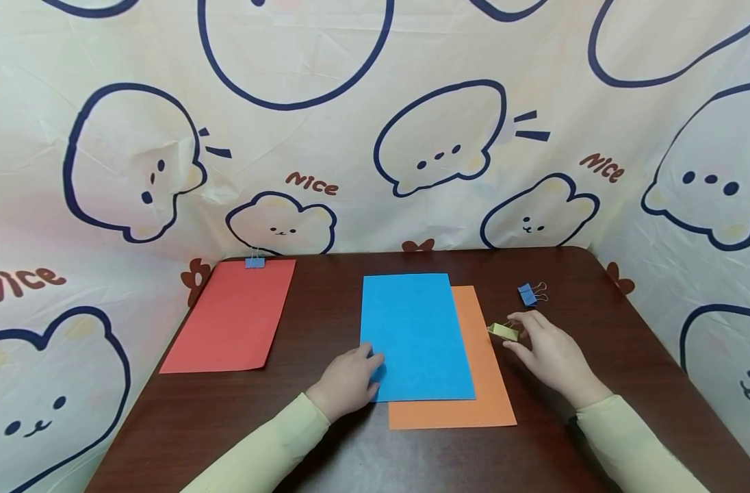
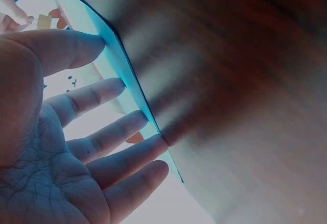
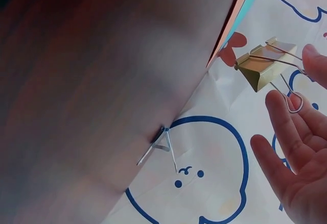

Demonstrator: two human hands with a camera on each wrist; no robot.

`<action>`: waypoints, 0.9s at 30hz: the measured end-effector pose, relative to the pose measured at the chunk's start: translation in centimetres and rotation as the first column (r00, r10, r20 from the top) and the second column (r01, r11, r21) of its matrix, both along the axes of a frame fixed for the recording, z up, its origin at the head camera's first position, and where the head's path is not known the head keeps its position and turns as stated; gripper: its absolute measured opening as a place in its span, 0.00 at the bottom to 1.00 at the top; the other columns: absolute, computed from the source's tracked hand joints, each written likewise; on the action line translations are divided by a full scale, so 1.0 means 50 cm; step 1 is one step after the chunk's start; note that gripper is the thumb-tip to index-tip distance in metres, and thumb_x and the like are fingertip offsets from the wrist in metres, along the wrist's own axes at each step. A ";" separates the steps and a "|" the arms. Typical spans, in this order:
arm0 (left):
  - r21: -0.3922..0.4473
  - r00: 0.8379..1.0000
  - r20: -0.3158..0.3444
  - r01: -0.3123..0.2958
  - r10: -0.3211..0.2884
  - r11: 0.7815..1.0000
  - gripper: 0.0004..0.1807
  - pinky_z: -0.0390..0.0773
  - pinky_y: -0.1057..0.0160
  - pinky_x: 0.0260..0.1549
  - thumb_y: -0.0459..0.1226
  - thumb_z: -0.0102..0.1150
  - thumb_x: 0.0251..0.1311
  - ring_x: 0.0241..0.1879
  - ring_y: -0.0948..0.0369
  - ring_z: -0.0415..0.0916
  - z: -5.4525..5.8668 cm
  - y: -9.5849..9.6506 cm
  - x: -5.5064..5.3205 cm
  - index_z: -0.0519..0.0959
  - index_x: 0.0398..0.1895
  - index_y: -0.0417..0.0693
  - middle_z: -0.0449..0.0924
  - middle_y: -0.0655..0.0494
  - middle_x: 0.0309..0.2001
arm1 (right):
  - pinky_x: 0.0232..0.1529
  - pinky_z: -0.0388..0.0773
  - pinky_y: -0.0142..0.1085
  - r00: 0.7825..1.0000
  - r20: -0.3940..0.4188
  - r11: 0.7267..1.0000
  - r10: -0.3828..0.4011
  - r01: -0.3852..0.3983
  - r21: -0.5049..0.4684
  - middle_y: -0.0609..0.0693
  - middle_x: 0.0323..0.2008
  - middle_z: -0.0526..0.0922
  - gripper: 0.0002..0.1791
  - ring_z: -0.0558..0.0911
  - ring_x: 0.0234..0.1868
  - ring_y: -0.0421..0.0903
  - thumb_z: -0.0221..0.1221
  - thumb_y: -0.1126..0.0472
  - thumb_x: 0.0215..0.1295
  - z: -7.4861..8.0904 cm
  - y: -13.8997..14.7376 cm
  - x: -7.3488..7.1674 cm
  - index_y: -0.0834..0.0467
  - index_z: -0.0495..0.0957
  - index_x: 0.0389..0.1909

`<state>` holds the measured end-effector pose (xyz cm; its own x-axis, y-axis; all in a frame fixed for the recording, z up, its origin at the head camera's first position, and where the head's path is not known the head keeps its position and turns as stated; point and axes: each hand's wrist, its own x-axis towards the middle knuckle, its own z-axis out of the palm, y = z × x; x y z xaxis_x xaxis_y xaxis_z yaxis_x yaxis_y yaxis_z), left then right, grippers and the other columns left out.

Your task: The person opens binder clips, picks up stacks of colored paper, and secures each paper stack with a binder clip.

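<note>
A blue sheet of paper (image 1: 412,335) lies over an orange sheet (image 1: 495,404), which shows along the right and front sides. My left hand (image 1: 348,380) touches the blue sheet near its front left corner. In the left wrist view its fingers (image 2: 107,142) are spread and fairly straight along the paper's edge. Between thumb and fingers, my right hand (image 1: 553,356) holds a yellow binder clip (image 1: 503,332) by its wire handles. The right wrist view shows this clip (image 3: 265,66) above the table, its mouth apart from the papers.
A blue binder clip (image 1: 527,294) lies on the dark brown table (image 1: 326,301) beyond my right hand. At the left is a red sheet (image 1: 233,315) with another blue binder clip (image 1: 254,263) on its far edge. A printed cloth (image 1: 350,150) surrounds the table's back and sides.
</note>
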<state>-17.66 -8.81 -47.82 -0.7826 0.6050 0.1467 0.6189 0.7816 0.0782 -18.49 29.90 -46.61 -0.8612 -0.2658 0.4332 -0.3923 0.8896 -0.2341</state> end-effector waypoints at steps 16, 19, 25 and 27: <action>0.009 1.000 -0.005 0.005 -0.005 1.000 0.14 0.76 0.63 0.27 0.39 0.72 0.60 0.26 0.63 0.67 0.005 0.001 0.002 0.81 0.45 0.46 0.73 0.51 0.36 | 0.24 0.73 0.33 1.000 -0.001 1.000 0.006 -0.006 -0.012 0.50 0.37 0.81 0.21 0.77 0.28 0.40 0.74 0.61 0.59 0.009 -0.011 0.009 0.59 0.80 0.53; 0.008 1.000 -0.006 0.004 -0.004 1.000 0.14 0.76 0.63 0.27 0.39 0.72 0.60 0.26 0.63 0.67 0.005 0.001 0.002 0.81 0.45 0.46 0.74 0.51 0.36 | 0.23 0.70 0.32 1.000 -0.001 1.000 0.002 -0.002 -0.009 0.50 0.35 0.81 0.20 0.74 0.27 0.38 0.74 0.62 0.59 0.010 -0.012 0.012 0.58 0.81 0.52; 0.002 1.000 0.001 -0.003 0.003 1.000 0.15 0.77 0.63 0.28 0.40 0.72 0.60 0.26 0.63 0.67 0.004 0.001 0.002 0.81 0.46 0.47 0.74 0.51 0.37 | 0.22 0.69 0.31 1.000 -0.028 1.000 0.013 -0.013 0.004 0.50 0.35 0.81 0.20 0.73 0.27 0.37 0.74 0.62 0.58 0.008 -0.013 0.012 0.58 0.82 0.50; 0.002 1.000 0.001 -0.003 0.003 1.000 0.15 0.77 0.63 0.28 0.40 0.72 0.60 0.26 0.63 0.67 0.003 0.001 0.002 0.81 0.46 0.47 0.74 0.51 0.37 | 0.22 0.69 0.30 0.999 -0.038 1.000 0.017 -0.017 0.004 0.50 0.35 0.81 0.20 0.73 0.27 0.37 0.75 0.62 0.57 0.007 -0.012 0.012 0.58 0.82 0.50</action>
<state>-17.56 -8.76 -47.67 -0.7843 0.6027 0.1470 0.6168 0.7829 0.0810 -17.88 29.29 -46.28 -0.8392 -0.2818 0.4650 -0.4161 0.8834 -0.2156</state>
